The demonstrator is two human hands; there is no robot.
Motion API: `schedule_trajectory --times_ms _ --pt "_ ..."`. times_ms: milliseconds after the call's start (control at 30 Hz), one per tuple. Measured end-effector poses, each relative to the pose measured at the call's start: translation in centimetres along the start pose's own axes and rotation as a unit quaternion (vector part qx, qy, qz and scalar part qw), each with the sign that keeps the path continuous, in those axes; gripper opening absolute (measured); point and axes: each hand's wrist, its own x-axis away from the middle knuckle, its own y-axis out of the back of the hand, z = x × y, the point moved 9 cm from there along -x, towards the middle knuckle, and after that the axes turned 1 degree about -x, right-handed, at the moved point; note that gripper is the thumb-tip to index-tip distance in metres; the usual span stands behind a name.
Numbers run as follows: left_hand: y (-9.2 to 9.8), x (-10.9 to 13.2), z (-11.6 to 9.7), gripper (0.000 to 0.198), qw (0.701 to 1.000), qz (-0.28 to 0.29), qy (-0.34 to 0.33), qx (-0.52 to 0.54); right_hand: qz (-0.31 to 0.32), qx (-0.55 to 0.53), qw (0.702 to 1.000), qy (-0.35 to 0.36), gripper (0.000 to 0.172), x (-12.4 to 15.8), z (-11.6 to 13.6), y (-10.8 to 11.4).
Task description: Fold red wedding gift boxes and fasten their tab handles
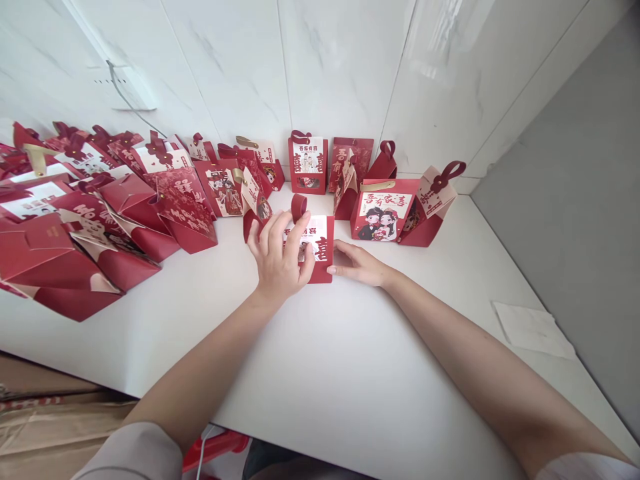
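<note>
A small red gift box (320, 250) with a white label and a red loop handle stands on the white table (320, 373) at the middle. My left hand (278, 257) covers its front, fingers curled around the box near the handle. My right hand (356, 263) rests beside the box's right lower edge, fingers stretched flat and touching it. Part of the box's front is hidden by my left hand.
Many red gift boxes (125, 200) lie piled at the left and along the tiled wall. A box with a cartoon couple (383, 213) stands just right of the held one. A white sheet (533, 328) lies at the right. Cardboard (45, 413) shows below the table edge.
</note>
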Motion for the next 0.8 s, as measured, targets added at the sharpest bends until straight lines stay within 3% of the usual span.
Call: schedule_trajectory --times_ms 233,433,800 --pt "-0.33 -0.03 0.12 0.047 1.0 0.019 0.005 -0.018 0.0 0.005 1.0 -0.002 0.055 0.05 -0.08 0.04" --pt "0.2 -0.27 -0.6 0.051 0.999 -0.001 -0.018 -0.032 0.001 0.01 1.0 -0.002 0.054 0.01 0.15 0.04" --pt "0.2 -0.46 -0.35 0.043 1.0 -0.001 0.012 0.003 0.001 0.009 1.0 -0.006 0.054 0.0 0.06 0.03"
